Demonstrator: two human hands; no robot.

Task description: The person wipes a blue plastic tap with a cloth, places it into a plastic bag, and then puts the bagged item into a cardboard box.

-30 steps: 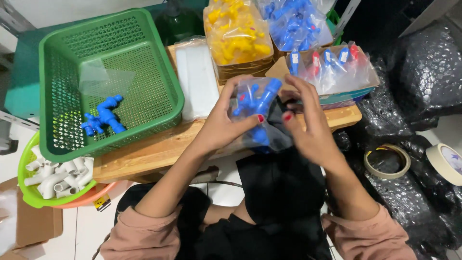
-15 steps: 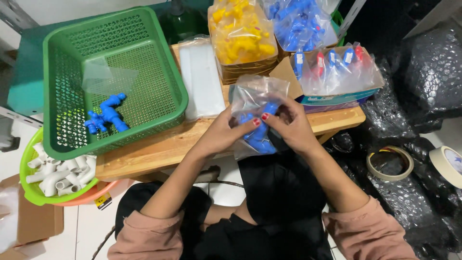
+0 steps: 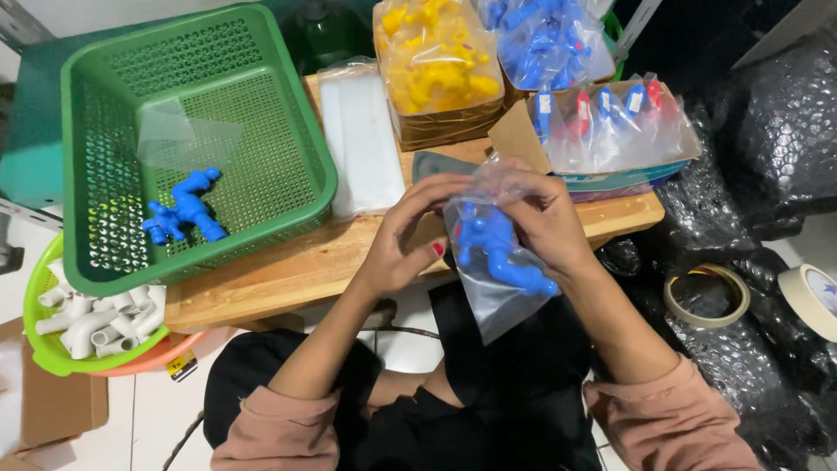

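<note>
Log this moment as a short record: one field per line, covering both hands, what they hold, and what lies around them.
left hand: left hand pinches the top edge of the clear plastic bag
right hand: right hand grips the same bag from the other side
bag contents: blue plastic pieces
green basket: on the wooden board, holding blue pieces and an empty clear bag
behind hands: bag of yellow pieces, bag of blue pieces
lower left: white pipe fittings in a green bowl
right side: tape rolls

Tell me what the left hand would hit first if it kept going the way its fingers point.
Probably the clear bag of blue parts: the left hand points right, toward the right hand, with its fingers already on the bag's top edge.
</note>
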